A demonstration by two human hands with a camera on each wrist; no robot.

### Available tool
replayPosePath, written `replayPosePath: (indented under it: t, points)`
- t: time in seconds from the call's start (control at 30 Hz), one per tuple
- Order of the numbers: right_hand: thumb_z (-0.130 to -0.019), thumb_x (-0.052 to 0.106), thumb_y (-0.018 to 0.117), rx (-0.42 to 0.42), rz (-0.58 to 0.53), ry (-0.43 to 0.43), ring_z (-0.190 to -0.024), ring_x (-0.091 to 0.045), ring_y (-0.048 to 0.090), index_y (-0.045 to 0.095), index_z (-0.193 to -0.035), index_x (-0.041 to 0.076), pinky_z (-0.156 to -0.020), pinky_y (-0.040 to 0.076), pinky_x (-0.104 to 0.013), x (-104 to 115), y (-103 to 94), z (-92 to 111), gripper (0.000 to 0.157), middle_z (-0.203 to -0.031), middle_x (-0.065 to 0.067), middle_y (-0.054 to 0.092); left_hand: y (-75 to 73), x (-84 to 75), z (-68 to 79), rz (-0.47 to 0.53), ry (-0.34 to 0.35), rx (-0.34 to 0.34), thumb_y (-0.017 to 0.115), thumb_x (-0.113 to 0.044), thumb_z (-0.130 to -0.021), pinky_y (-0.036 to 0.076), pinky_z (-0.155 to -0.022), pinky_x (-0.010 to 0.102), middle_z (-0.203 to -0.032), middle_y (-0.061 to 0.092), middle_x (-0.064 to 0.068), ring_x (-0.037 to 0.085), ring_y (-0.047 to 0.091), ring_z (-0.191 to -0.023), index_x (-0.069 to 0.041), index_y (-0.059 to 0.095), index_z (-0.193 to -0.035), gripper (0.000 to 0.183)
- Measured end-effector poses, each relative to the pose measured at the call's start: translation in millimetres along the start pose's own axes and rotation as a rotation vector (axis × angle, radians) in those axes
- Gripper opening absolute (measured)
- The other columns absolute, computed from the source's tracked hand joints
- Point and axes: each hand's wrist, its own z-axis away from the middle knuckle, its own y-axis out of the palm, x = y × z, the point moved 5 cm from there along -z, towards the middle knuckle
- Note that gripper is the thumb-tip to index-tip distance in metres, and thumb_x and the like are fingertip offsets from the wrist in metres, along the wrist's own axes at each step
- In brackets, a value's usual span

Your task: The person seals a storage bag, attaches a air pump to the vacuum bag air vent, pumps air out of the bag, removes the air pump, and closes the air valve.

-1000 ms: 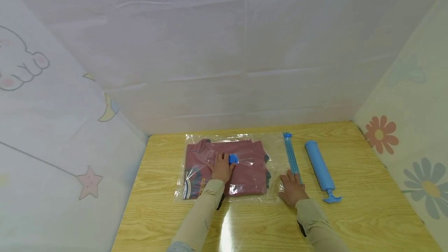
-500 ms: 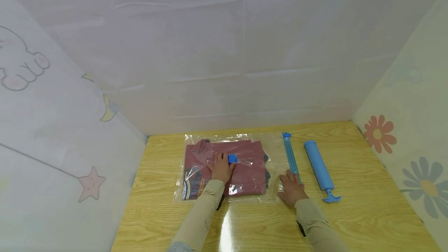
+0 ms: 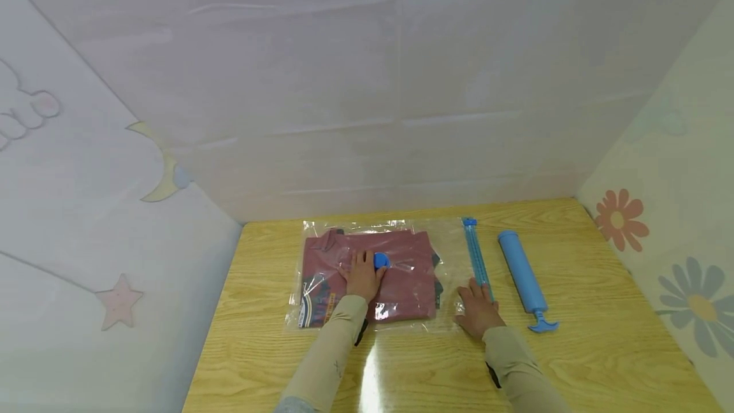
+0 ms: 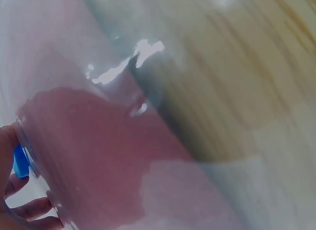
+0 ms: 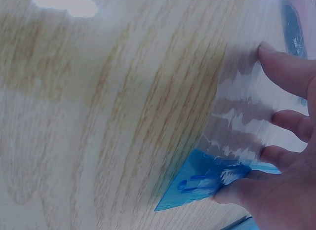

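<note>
A clear plastic bag [image 3: 450,253] lies flat on the table, with a folded dusky-red garment [image 3: 408,285] inside it. My left hand [image 3: 362,278] rests on the bag over the garment, fingers extended, beside a round blue valve cap [image 3: 381,260]. In the left wrist view, the fingertips touch the film next to the blue cap [image 4: 20,162]. My right hand [image 3: 479,311] rests with spread fingers on the bag's right end, at the lower part of the blue zip strip [image 3: 474,250]. The right wrist view shows those fingers on the film and the blue corner [image 5: 197,178].
A blue hand pump [image 3: 523,273] lies right of the bag, its T-shaped handle towards me. The wooden table [image 3: 602,336] meets a pale back wall [image 3: 344,113] and printed side walls.
Both hands, the bag and the pump stay in place. On the left wall, the printed moon and star have shifted, the star moving left.
</note>
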Motion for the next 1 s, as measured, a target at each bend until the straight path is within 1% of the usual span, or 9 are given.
replayPosePath:
  t: [0.23, 0.43, 0.53, 0.6, 0.67, 0.73, 0.83, 0.93, 1.0]
  points:
    - [-0.086, 0.017, 0.071, 0.014, -0.012, 0.006, -0.136, -0.063, 0.007, 0.041, -0.14, -0.005, -0.097, 0.022, -0.081, 3, -2.8, 2, 0.065, -0.152, -0.039, 0.015, 0.6, 2.1, 0.6, 0.006, 0.01, -0.002, 0.062, -0.043, -0.092, 0.022, -0.096, 0.084, -0.137, 0.051, 0.013, 0.038, 0.036, -0.14, -0.012, 0.05, -0.122, 0.045]
    - [-0.086, 0.018, 0.071, 0.02, -0.012, 0.009, -0.136, -0.063, 0.007, 0.041, -0.14, -0.005, -0.097, 0.022, -0.081, 3, -3.4, 1, 0.065, -0.152, -0.039, 0.014, -1.2, 3.3, 1.4, -0.017, 0.029, -0.008, 0.062, -0.043, -0.092, 0.024, -0.095, 0.083, -0.137, 0.05, 0.014, 0.041, 0.035, -0.14, -0.013, 0.049, -0.129, 0.05]
    - [-0.086, 0.018, 0.071, 0.024, -0.016, 0.009, -0.137, -0.063, 0.006, 0.041, -0.14, -0.005, -0.097, 0.021, -0.082, 1, -3.1, 0, 0.065, -0.152, -0.039, 0.014, -4.6, 5.2, 1.8, -0.037, 0.023, -0.019, 0.062, -0.045, -0.092, 0.024, -0.099, 0.08, -0.137, 0.05, 0.014, 0.039, 0.038, -0.139, -0.012, 0.05, -0.131, 0.052]
    - [-0.087, 0.019, 0.071, 0.025, -0.02, 0.007, -0.137, -0.063, 0.006, 0.041, -0.14, -0.005, -0.097, 0.02, -0.082, -2, -3.0, -1, 0.066, -0.152, -0.038, 0.013, -8.3, 7.4, 1.6, -0.042, 0.016, -0.03, 0.061, -0.046, -0.091, 0.024, -0.102, 0.077, -0.134, 0.052, 0.014, 0.036, 0.042, -0.136, -0.012, 0.051, -0.129, 0.052]
    - [-0.086, 0.019, 0.072, 0.023, -0.021, 0.002, -0.136, -0.064, 0.006, 0.041, -0.139, -0.005, -0.096, 0.02, -0.082, -4, -3.4, -2, 0.066, -0.152, -0.039, 0.013, -13.6, 9.9, 1.8, -0.036, 0.014, -0.046, 0.061, -0.045, -0.092, 0.025, -0.103, 0.076, -0.132, 0.053, 0.015, 0.035, 0.044, -0.134, -0.011, 0.051, -0.128, 0.051]
    - [-0.086, 0.019, 0.072, 0.02, -0.018, 0.001, -0.136, -0.064, 0.006, 0.041, -0.139, -0.006, -0.096, 0.02, -0.083, -6, -3.6, -3, 0.067, -0.152, -0.039, 0.014, -19.7, 13.6, 1.6, -0.02, 0.013, -0.061, 0.062, -0.043, -0.092, 0.027, -0.102, 0.075, -0.129, 0.053, 0.017, 0.036, 0.045, -0.132, -0.01, 0.052, -0.126, 0.049]
    - [-0.085, 0.019, 0.072, 0.018, -0.007, -0.001, -0.136, -0.064, 0.007, 0.041, -0.139, -0.006, -0.095, 0.021, -0.083, -8, -4.3, -4, 0.067, -0.151, -0.039, 0.015, -27.5, 22.8, 1.0, -0.016, 0.016, -0.084, 0.064, -0.04, -0.091, 0.033, -0.098, 0.073, -0.129, 0.053, 0.019, 0.039, 0.046, -0.13, -0.008, 0.051, -0.127, 0.05]
    - [-0.085, 0.019, 0.072, 0.021, -0.005, 0.002, -0.136, -0.064, 0.007, 0.041, -0.139, -0.006, -0.096, 0.021, -0.083, -9, -5.4, -5, 0.067, -0.151, -0.039, 0.015, -32.5, 37.5, -0.5, -0.021, -0.008, -0.097, 0.064, -0.04, -0.091, 0.037, -0.097, 0.069, -0.129, 0.052, 0.018, 0.037, 0.048, -0.128, -0.007, 0.05, -0.128, 0.051]
    - [-0.085, 0.019, 0.072, 0.024, -0.006, 0.002, -0.135, -0.064, 0.007, 0.041, -0.138, -0.007, -0.095, 0.021, -0.083, -10, -6.6, -5, 0.067, -0.151, -0.039, 0.015, -36.4, 49.4, -0.8, -0.02, -0.034, -0.103, 0.063, -0.04, -0.092, 0.037, -0.097, 0.069, -0.13, 0.052, 0.019, 0.038, 0.047, -0.129, -0.007, 0.05, -0.126, 0.05]
